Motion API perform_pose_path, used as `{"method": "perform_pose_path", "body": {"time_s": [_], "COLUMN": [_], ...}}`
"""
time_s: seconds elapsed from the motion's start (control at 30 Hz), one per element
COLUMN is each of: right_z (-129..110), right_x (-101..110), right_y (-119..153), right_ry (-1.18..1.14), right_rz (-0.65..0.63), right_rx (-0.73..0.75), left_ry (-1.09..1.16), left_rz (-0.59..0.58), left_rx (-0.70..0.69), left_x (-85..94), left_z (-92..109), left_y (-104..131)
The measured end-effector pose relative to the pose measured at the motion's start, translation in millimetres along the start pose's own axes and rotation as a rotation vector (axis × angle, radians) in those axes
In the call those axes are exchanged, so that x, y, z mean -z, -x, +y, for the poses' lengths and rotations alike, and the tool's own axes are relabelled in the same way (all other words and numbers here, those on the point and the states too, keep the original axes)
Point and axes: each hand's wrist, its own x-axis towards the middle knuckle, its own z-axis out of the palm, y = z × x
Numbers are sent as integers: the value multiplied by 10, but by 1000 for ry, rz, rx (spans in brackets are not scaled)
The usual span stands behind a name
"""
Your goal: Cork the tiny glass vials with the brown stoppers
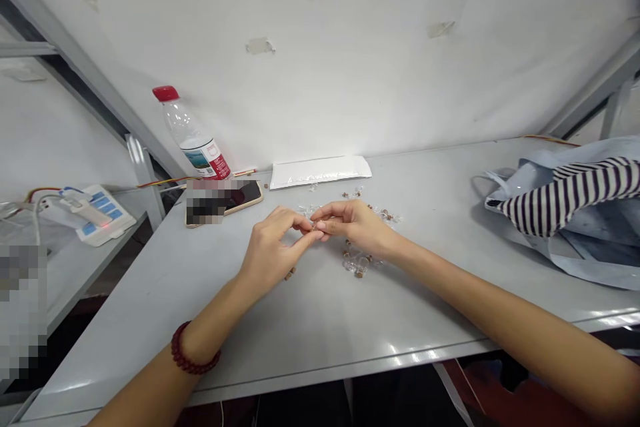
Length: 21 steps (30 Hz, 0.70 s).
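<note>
Both hands meet above the middle of the grey table. My left hand (274, 245), with a dark red bead bracelet (194, 352) on its wrist, pinches with thumb and forefinger. Fingertip to fingertip with it, my right hand (354, 223) is also pinched. Whatever lies between the fingertips is too small and covered to name. Small clear pieces with brown parts (359, 263) are scattered beside and behind my right hand. A few small brown pieces (290, 273) lie just under my left hand.
A white packet (320, 172) lies at the table's back edge. A phone (225, 202) and a red-capped bottle (200, 143) are at the back left. Further left is a power strip (106, 215). A grey bag with striped cloth (570, 203) rests on the table (320, 333) at right.
</note>
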Motion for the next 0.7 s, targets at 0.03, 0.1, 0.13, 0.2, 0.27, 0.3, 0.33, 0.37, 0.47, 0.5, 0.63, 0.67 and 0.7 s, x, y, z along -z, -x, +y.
{"method": "perform_pose_path", "body": {"time_s": [0.03,0.1,0.13,0.2,0.27,0.3,0.33,0.37,0.47,0.5,0.63,0.67,0.7], "right_z": [3,7,8,10,6,2,-3,-8,-14,-10,29,41,51], "right_x": [-5,-15,-19,-24,-26,-27,-28,-29,-36,-40,-55,-59,-65], "right_y": [3,6,7,11,16,19,23,27,41,46,57,56,55], "right_ry": [-11,-17,-15,13,67,91,110,119,106,101,61,53,50], "right_rz": [10,21,16,-3,-17,-20,-26,-34,-64,-71,-91,-93,-95], "right_rx": [-9,-10,-4,15,29,33,35,37,51,54,62,64,64], "left_ry": [6,15,16,13,19,26,33,39,58,68,96,93,85], "left_rz": [13,23,18,-7,-46,-72,-103,-138,-226,-243,-269,-276,-288], "left_rx": [-32,-70,-74,-56,-13,15,45,76,123,117,69,53,34], "left_x": [0,5,9,16,23,27,31,35,47,50,59,57,52], "left_z": [10,26,31,39,37,32,23,12,-32,-45,-76,-77,-76], "left_y": [3,4,3,0,-5,-9,-12,-15,-22,-23,-28,-29,-30]}}
